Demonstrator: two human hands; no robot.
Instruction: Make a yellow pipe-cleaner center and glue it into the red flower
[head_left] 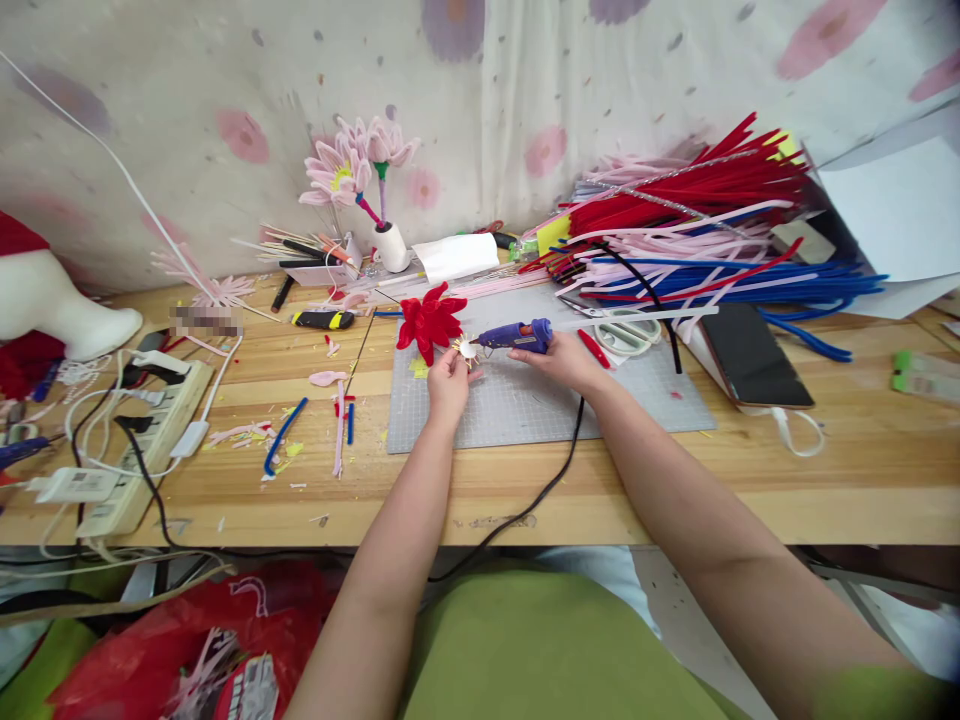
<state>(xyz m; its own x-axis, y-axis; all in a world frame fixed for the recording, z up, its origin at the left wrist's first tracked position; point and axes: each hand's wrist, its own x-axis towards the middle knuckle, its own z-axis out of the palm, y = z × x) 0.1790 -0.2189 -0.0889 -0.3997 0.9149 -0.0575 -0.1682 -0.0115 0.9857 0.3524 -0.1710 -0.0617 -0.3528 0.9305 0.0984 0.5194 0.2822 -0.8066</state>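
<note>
My left hand (448, 383) pinches a small white disc with short golden spikes (466, 349) over the cutting mat. Just behind its fingers is a red fuzzy flower (430, 322); whether the hand touches it I cannot tell. My right hand (568, 360) is wrapped round a blue hot glue gun (517, 337), whose nozzle points left at the white disc, very close to it. A long pale glue stick (652, 316) sticks out of the gun's back. Its black cord (551, 487) hangs over the table's front edge.
On the grey cutting mat (495, 425) lie scissors (634, 333). Pipe cleaners (697, 200) are heaped at the back right, beside a phone (754, 355). Pink flowers stand in a white vase (390, 248). Left are a utility knife (322, 319) and a power strip (150, 450) with tangled cables.
</note>
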